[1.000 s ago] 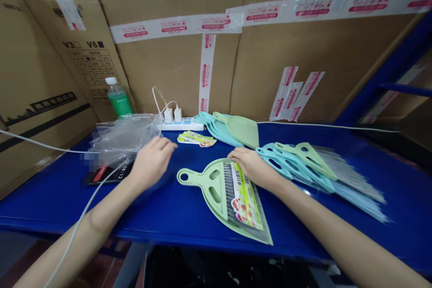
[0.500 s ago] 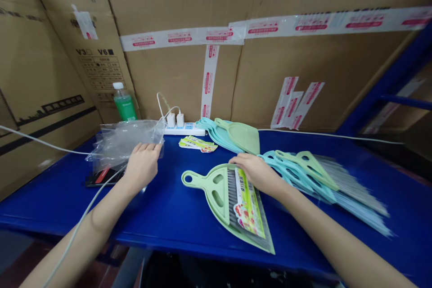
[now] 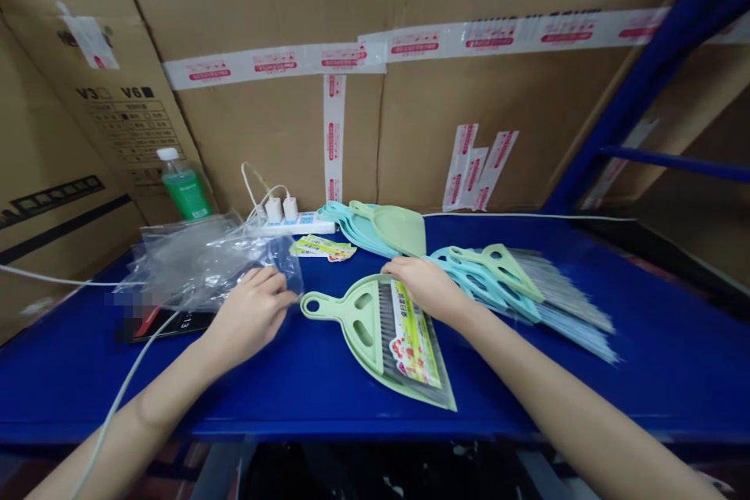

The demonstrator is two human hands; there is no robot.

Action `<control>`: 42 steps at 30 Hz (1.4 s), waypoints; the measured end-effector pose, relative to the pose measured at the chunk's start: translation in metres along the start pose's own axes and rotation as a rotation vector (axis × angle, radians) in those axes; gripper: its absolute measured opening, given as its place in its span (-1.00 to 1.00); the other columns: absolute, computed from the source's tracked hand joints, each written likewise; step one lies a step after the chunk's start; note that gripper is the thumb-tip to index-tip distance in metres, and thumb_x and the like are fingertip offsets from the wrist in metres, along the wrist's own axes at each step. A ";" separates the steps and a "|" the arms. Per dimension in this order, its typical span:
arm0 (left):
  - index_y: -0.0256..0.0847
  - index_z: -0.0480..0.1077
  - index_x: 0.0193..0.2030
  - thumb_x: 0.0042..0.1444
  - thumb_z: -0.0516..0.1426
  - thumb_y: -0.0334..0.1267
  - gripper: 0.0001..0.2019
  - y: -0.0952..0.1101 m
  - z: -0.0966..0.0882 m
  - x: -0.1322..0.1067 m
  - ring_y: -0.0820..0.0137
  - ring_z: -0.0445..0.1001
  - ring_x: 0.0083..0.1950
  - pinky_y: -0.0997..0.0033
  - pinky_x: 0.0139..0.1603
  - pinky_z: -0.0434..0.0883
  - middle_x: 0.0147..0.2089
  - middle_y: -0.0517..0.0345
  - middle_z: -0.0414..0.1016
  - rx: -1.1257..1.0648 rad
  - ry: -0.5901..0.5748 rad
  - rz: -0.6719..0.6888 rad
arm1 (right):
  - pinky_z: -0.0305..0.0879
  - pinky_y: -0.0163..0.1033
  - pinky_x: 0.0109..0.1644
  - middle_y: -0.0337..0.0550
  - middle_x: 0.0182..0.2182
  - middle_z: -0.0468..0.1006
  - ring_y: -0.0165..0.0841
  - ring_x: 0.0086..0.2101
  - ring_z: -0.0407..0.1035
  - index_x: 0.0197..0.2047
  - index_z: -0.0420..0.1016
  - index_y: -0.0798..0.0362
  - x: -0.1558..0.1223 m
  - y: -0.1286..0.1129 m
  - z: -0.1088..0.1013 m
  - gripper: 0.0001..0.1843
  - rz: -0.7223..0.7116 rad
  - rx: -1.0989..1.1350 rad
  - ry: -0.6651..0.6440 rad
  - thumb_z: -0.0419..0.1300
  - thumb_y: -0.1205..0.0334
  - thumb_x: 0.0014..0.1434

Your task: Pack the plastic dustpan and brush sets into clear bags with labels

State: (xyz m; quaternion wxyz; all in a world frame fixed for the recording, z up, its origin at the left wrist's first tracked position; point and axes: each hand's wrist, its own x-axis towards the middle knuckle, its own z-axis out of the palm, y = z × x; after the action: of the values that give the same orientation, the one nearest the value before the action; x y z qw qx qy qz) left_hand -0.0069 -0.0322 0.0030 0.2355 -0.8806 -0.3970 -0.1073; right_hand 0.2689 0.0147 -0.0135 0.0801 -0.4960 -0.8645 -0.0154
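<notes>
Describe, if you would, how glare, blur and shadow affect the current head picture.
Head view: white glints streak the crumpled clear plastic bags; head view: the grey and pale-blue brush bristles look smeared, while the light-green plastic dustpan-and-brush set has clearer edges; head view: blocky pixelation covers part of the flat black, red-marked object; head view: the area beneath the blue table is dark.

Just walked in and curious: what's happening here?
A person's right hand is at the upper edge of a green dustpan-and-brush set with a label card. The left hand is at clear plastic bags, its grip unclear. More dustpans lie behind, more brushes to the right, on a blue table.
</notes>
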 end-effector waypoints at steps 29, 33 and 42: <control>-0.15 0.48 -0.15 0.27 -0.05 -0.31 -0.74 0.018 -0.003 -0.010 0.45 0.33 -0.41 0.50 -0.43 0.26 -0.38 0.15 0.31 -0.399 -0.185 0.176 | 0.23 -0.30 -0.31 -0.12 -0.31 0.63 -0.25 -0.28 0.49 -0.32 0.59 0.02 -0.005 0.021 -0.011 -0.66 0.108 0.043 -0.066 -0.01 0.46 0.13; -0.17 0.47 -0.25 0.24 -0.02 -0.30 -0.77 0.022 0.001 -0.009 0.45 0.31 -0.42 0.49 -0.46 0.26 -0.40 0.17 0.26 -0.357 -0.165 0.170 | 0.22 -0.29 -0.30 -0.12 -0.32 0.63 -0.25 -0.28 0.47 -0.31 0.59 0.03 -0.006 0.017 -0.013 -0.64 0.108 0.089 -0.088 -0.03 0.48 0.14; -0.22 0.29 -0.25 0.23 -0.10 -0.36 -0.84 0.028 0.008 -0.006 0.41 0.38 -0.36 0.44 -0.39 0.34 -0.34 0.12 0.38 -0.383 -0.048 0.102 | 0.17 -0.31 -0.36 -0.15 -0.38 0.62 -0.29 -0.35 0.46 -0.37 0.58 0.01 -0.007 0.013 -0.015 -0.63 0.060 0.084 -0.065 -0.03 0.50 0.10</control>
State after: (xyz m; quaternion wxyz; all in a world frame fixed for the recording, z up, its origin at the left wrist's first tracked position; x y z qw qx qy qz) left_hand 0.0103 -0.0484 -0.0153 0.0593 -0.9305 -0.3299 -0.1478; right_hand 0.2853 0.0132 -0.0010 0.0730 -0.5181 -0.8513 0.0395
